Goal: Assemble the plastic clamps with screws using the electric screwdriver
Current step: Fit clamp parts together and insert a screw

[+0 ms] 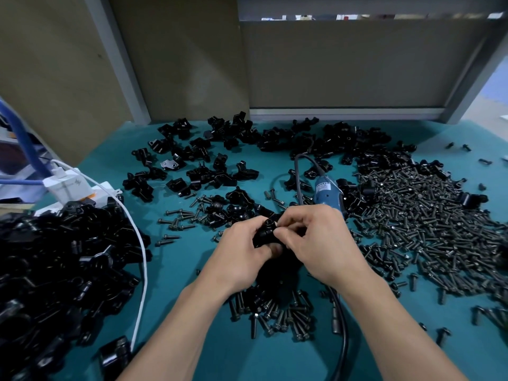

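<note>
A black clamp (266,232) sits above the middle of the teal desk (176,273), caught between both hands. The left hand (242,254) has its grip closed around the clamp's underside; the right hand (316,243) pinches its top. Just behind lies the blue screwdriver (328,194). Screws (428,224) are heaped to the right, more clamps (55,259) to the left.

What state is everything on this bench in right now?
Left hand: gripping the clamp.
Right hand: pinching at the clamp's top.
Clamp: held above the table.
Electric screwdriver: lying unused.
Screws: loose heap.
White cable: draped over the finished-looking pile.
</note>
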### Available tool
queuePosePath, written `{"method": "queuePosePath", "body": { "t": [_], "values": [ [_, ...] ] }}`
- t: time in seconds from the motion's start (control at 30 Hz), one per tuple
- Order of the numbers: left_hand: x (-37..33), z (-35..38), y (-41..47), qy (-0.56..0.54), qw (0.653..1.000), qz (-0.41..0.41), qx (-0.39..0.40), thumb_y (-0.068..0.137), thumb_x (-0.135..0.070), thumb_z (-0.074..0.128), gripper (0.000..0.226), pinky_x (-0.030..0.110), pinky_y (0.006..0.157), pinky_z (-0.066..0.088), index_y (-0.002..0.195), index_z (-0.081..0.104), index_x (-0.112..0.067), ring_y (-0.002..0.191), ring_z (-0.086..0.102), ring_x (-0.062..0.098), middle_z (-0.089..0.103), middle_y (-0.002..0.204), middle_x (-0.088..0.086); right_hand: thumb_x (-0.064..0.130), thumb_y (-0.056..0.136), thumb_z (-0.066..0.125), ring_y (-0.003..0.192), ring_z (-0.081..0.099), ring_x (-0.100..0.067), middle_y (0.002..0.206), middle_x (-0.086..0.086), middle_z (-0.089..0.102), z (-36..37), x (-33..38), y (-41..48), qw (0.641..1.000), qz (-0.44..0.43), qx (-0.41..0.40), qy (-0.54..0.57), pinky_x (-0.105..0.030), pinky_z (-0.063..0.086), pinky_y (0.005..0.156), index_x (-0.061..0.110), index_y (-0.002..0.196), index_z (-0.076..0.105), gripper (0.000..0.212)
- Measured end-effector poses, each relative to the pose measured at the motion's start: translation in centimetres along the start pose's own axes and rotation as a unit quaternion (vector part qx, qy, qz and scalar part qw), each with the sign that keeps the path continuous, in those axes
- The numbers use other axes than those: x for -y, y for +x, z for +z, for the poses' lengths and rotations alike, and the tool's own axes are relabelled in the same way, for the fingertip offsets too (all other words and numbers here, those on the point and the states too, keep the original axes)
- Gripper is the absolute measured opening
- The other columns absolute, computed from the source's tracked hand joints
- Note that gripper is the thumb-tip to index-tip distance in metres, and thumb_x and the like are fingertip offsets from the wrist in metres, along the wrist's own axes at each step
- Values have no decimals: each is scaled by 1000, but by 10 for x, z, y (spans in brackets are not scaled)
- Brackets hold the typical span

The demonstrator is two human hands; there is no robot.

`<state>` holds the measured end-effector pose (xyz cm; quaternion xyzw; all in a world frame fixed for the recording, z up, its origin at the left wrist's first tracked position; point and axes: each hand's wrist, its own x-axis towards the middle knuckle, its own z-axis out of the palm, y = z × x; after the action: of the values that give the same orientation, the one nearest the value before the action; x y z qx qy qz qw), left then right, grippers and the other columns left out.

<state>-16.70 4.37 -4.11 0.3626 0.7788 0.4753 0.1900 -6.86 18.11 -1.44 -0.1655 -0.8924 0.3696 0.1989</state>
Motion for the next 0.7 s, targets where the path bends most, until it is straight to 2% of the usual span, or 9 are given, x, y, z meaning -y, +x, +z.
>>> {"method": "queuePosePath", "body": {
  "t": [0.1, 0.17, 0.33, 0.4, 0.5, 0.6, 0.7],
  "values": [
    [0, 0, -1, -3, 1000, -6, 8, 92, -20, 76, 13, 53, 73, 57, 92, 69, -31, 80, 71, 25, 75, 85, 0, 22, 89, 79, 65, 65, -5, 67, 18, 69, 0, -1, -1, 1000, -4, -1, -2, -18, 51, 56, 28, 76, 74, 15],
    [0, -1, -1, -7, 1000, -9, 19, 93, -19, 75, 12, 53, 71, 57, 92, 70, -30, 79, 71, 28, 75, 85, 1, 20, 89, 79, 66, 65, -4, 68, 19, 69, 0, -1, -1, 1000, -1, 1, -2, -14, 49, 56, 28, 76, 74, 16],
    [1, -5, 1, -30, 998, -28, 53, 93, -17, 76, 13, 54, 73, 58, 93, 72, -29, 78, 73, 32, 77, 85, 3, 18, 87, 81, 68, 67, -2, 69, 18, 71, -2, 1, -1, 1000, 4, 9, -5, -16, 54, 60, 28, 75, 75, 17],
    [3, -6, 2, -31, 997, -30, 56, 92, -17, 77, 15, 53, 71, 57, 91, 71, -30, 70, 70, 24, 75, 80, -1, 18, 86, 82, 69, 67, -1, 70, 19, 71, -3, 1, 0, 1000, -1, 13, -9, -18, 55, 63, 29, 74, 74, 19],
    [4, -3, 4, -26, 999, -34, 23, 88, -16, 79, 21, 53, 77, 58, 94, 69, -34, 75, 69, 22, 74, 83, -4, 16, 86, 82, 69, 67, -3, 70, 16, 71, -2, 1, 0, 1000, 3, 8, -9, -19, 55, 62, 30, 77, 75, 18],
    [3, -2, 3, -70, 996, -54, -5, 82, -9, 83, 38, 52, 85, 59, 100, 67, -39, 83, 73, 21, 76, 91, -7, 15, 84, 83, 69, 68, -3, 71, 17, 72, -2, 1, -1, 1000, 10, -4, 16, -18, 55, 62, 32, 81, 77, 18],
    [4, -4, 3, -72, 996, -57, -22, 76, -7, 86, 46, 51, 84, 60, 99, 69, -42, 86, 75, 21, 77, 95, -7, 16, 83, 83, 67, 69, -3, 69, 21, 72, -4, 3, -1, 1000, 0, 3, 29, -18, 55, 62, 35, 81, 76, 21]
  ]
}}
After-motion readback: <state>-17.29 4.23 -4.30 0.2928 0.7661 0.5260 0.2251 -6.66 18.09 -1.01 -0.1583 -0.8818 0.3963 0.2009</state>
